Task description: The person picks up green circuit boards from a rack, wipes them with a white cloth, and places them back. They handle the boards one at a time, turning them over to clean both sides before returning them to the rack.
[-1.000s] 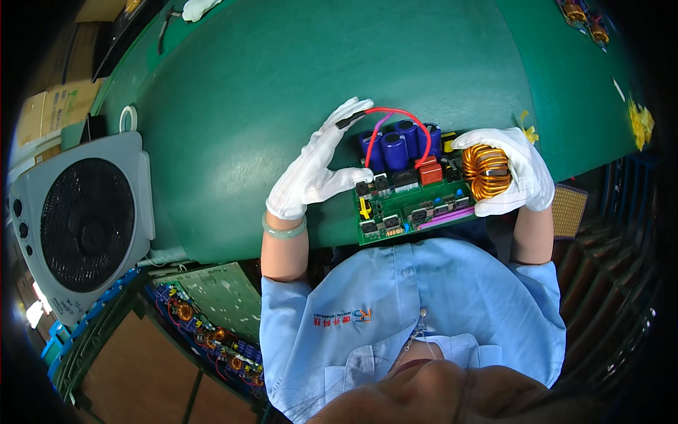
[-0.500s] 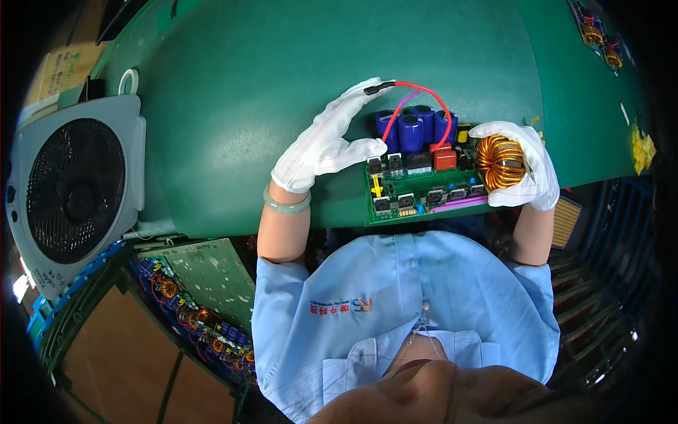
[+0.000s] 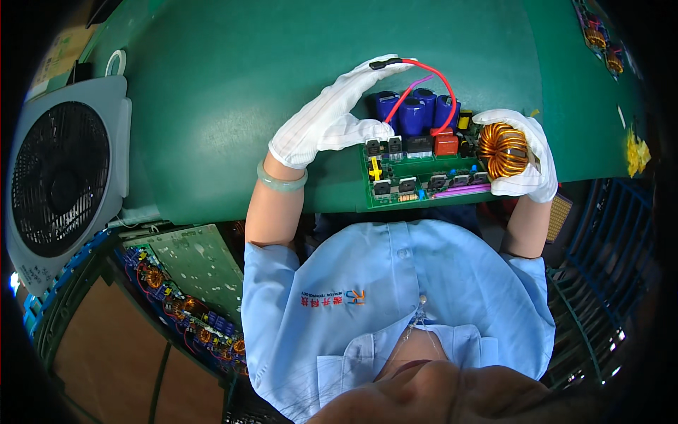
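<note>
A green circuit board lies near the table's front edge, carrying several blue capacitors, a red block-shaped part and a copper-wound coil. My right hand, in a white glove, is closed round the board's right end, with fingers and thumb on both sides of the coil. My left hand, gloved too, has its fingers stretched out and its thumb apart, the thumb tip touching the board's far left corner. A red wire arches over the capacitors; its black-sleeved end lies against the left fingertips.
At the left stands a grey fan with a black grille. Below it, a crate holds several similar boards. More boards lie at the far right, near a yellow scrap. A dark slatted rack stands at the right.
The whole view has shifted a little. My left fingers and the red wire's end have moved slightly away from me and to the right. The right hand keeps its grip on the board.
</note>
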Available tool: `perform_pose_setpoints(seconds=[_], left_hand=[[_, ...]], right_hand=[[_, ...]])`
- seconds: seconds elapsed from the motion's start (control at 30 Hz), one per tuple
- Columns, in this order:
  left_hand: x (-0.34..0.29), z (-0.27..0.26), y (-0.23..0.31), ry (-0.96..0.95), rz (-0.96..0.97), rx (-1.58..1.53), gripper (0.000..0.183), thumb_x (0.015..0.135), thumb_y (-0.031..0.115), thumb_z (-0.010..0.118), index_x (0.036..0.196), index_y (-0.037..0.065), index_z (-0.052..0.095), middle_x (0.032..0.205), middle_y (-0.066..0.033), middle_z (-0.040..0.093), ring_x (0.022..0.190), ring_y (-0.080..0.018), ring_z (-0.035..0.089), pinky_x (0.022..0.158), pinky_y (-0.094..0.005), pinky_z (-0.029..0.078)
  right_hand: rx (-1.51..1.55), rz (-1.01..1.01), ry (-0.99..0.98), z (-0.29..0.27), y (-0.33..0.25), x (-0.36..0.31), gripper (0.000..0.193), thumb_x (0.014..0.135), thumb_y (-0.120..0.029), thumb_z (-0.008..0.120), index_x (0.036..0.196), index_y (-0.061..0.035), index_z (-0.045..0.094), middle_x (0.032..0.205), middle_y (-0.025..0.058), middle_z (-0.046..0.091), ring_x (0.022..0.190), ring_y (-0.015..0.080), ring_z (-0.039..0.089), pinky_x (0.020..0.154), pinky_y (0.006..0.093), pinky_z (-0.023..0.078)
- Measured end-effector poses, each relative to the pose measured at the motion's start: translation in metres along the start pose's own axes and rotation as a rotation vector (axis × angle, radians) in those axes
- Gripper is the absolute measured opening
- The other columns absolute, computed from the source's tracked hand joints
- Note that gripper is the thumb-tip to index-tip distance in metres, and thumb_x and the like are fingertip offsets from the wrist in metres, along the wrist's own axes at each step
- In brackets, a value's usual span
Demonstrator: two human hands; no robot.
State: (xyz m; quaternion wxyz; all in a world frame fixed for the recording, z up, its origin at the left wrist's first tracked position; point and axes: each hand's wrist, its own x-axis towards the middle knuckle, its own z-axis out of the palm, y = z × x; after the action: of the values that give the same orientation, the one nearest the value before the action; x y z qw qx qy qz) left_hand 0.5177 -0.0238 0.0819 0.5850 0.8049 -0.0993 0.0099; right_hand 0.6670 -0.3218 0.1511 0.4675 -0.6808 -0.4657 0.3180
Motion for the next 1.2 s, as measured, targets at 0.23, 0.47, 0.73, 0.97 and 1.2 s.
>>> perform_pose_setpoints(seconds=[0.23,0.47,0.73,0.97,1.2], left_hand=[[-0.001,0.002,-0.005,0.026,0.018,0.011,0.103,0.072,0.064,0.074,0.144,-0.004,0.046,0.148,-0.0188,0.051,0.141,-0.0347,0.044,0.117,-0.0463,0.033],[-0.002,0.004,0.001,0.041,0.016,-0.008,0.100,0.076,0.060,0.075,0.144,-0.006,0.045,0.147,-0.0223,0.050,0.141,-0.0344,0.044,0.118,-0.0452,0.032],[-0.023,-0.010,0.025,0.341,-0.031,-0.346,0.071,0.096,0.029,0.066,0.149,-0.007,0.036,0.145,-0.0222,0.050,0.137,-0.0306,0.048,0.117,-0.0436,0.034],[-0.015,0.014,0.107,0.162,-0.095,0.468,0.122,0.064,0.080,0.069,0.145,-0.008,0.041,0.137,-0.0323,0.054,0.129,-0.0453,0.052,0.111,-0.0511,0.040],[0.021,0.066,0.129,0.161,-0.059,1.025,0.125,0.060,0.085,0.064,0.132,-0.016,0.050,0.126,-0.0338,0.059,0.114,-0.0450,0.062,0.098,-0.0508,0.050]], right_hand=[[0.007,0.019,-0.010,-0.002,0.000,0.000,0.082,0.058,-0.038,0.094,0.122,0.0021,0.062,0.115,0.0140,0.070,0.099,0.0219,0.068,0.092,0.0333,0.051],[0.041,-0.013,0.003,-0.001,0.004,-0.002,0.082,0.058,-0.034,0.095,0.124,0.0025,0.061,0.120,0.0142,0.068,0.105,0.0229,0.067,0.096,0.0345,0.049],[0.034,0.026,0.004,0.002,-0.006,-0.001,0.077,0.058,-0.030,0.093,0.121,0.0008,0.063,0.114,0.0121,0.069,0.099,0.0205,0.067,0.092,0.0320,0.051],[-0.013,0.013,0.024,0.002,-0.005,-0.003,0.069,0.062,-0.031,0.091,0.121,-0.0042,0.064,0.107,0.0127,0.073,0.095,0.0239,0.071,0.089,0.0333,0.053],[-0.069,-0.063,0.022,0.002,-0.007,-0.005,0.066,0.066,-0.033,0.090,0.120,-0.0070,0.064,0.102,0.0130,0.073,0.092,0.0288,0.072,0.084,0.0356,0.055]])
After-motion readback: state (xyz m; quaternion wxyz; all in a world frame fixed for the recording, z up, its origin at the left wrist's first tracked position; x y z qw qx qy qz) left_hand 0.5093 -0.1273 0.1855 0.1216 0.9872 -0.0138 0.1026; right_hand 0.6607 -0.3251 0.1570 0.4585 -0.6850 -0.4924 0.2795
